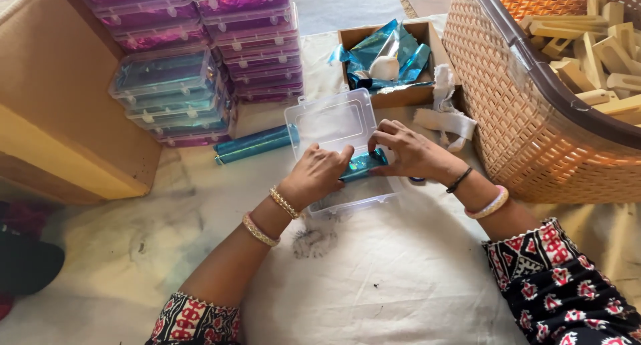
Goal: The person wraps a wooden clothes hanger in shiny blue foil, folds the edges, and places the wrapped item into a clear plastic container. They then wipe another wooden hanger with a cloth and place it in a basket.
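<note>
Centrally, head view, one item in hand: a small block wrapped in shiny teal foil [364,163], pinched between both hands and resting in the base of one open clear plastic case [337,135], lid tipped back toward 12 o'clock. Left hand [317,175], at 9 o'clock of the block, fingers curled closed on its end; two gold bangles on that wrist. Right hand [410,151], at 3 o'clock of the block, fingertips pressed down on the foil, holding it; one dark band and one pink bangle on that wrist.

Surroundings, counted where possible:
- One roll of teal foil [257,143], lying at 9 o'clock of the case, just beside it.
- One cardboard box [427,35] at 1 o'clock, holding crumpled blue foil sheets and one white rounded object; sheet count could not be told.
- One strip of white cloth [444,118], at 3 o'clock of the case, near the box.
- One woven tan basket [514,111] at 2 o'clock, filled with plain wooden blocks [601,51]; too many overlapped to count.
- Stacked closed cases at 10 to 11 o'clock: one pile with teal contents [167,91], roughly five visible, and piles with magenta contents [254,38] behind, exact number unclear.
- One large cardboard carton [60,105] at 9 o'clock.
- One off-white cloth [374,285] covering the work surface, smudged dark near 6 o'clock of the case.
</note>
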